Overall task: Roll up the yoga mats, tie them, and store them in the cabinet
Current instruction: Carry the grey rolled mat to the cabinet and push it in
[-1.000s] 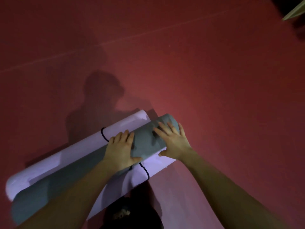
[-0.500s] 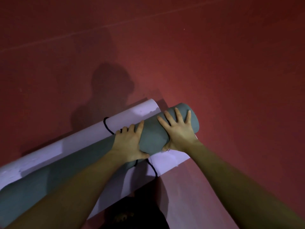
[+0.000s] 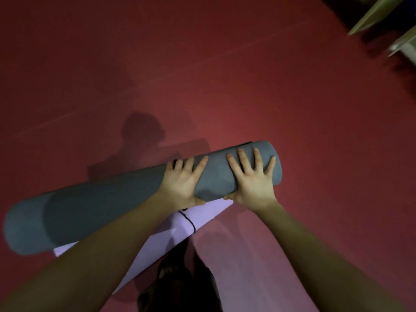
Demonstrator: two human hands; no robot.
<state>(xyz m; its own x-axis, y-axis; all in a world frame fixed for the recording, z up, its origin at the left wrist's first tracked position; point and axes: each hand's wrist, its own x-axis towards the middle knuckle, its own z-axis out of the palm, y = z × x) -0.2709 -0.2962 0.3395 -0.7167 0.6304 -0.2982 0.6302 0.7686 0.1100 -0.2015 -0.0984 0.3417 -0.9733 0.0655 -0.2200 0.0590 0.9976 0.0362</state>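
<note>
Both hands' fingers (image 3: 242,162) spread over, thumbs under, clasping the grey rolled mat (image 3: 108,206).

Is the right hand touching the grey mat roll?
Touching. The head view shows the right hand spread flat on the grey mat roll, thumb under its near edge.

Most of the purple mat (image 3: 157,242) is buried under the grey roll (image 3: 101,210) and both forearms, so only a wedge of it shows. The black cord (image 3: 188,221) around it shows only as a short arc before it disappears under the left hand (image 3: 182,183). Both thumbs tuck beneath the grey roll. The pale boards (image 3: 380,14) top right are blurry and cut off by the edge, can't tell what they are. The dark thing (image 3: 180,287) at the bottom is too murky to make out.
</note>
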